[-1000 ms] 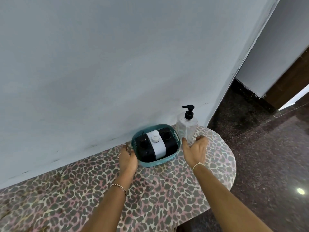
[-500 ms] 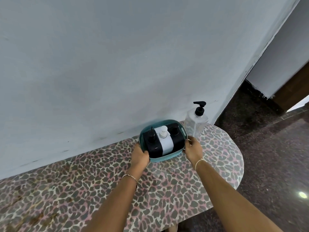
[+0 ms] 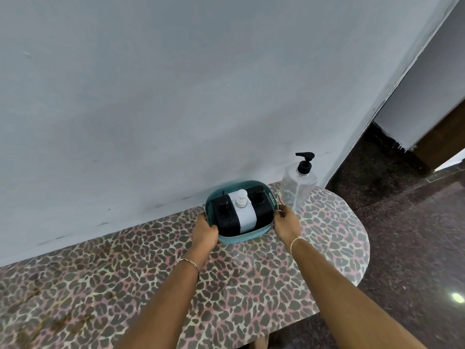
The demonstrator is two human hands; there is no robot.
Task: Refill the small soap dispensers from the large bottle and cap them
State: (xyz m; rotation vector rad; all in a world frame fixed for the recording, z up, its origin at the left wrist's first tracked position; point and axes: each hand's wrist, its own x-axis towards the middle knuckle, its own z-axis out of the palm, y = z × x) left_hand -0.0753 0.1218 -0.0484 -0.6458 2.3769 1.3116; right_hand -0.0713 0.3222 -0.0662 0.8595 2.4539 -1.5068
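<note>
Left hand [image 3: 205, 231] grips the left end of the teal oval plastic basket [image 3: 241, 238], fingers curled round the rim & wall, knuckles twd camera. Right hand [image 3: 286, 224] grips the opposite end, fingers bent in at the rim by the side handle slot, thumb on top. Both hands clamped on the basket, nothing else held.

Basket sits at the back of the leopard-print table [image 3: 226, 285], close to the grey wall [image 3: 176, 96]; can't tell if it's resting or just lifted. Inside, 3 small dispensers packed side by side: black square dispenser w/ pump [image 3: 226, 219] on the left, white square dispenser [image 3: 245, 214] in the middle, second black dispenser [image 3: 263, 207] on the right.

Large clear plastic bottle w/ black pump top [image 3: 297, 190] stands upright just beside the basket's right end, right behind the right hand's fingers; contact unclear.

Thin bracelet on each wrist.
</note>
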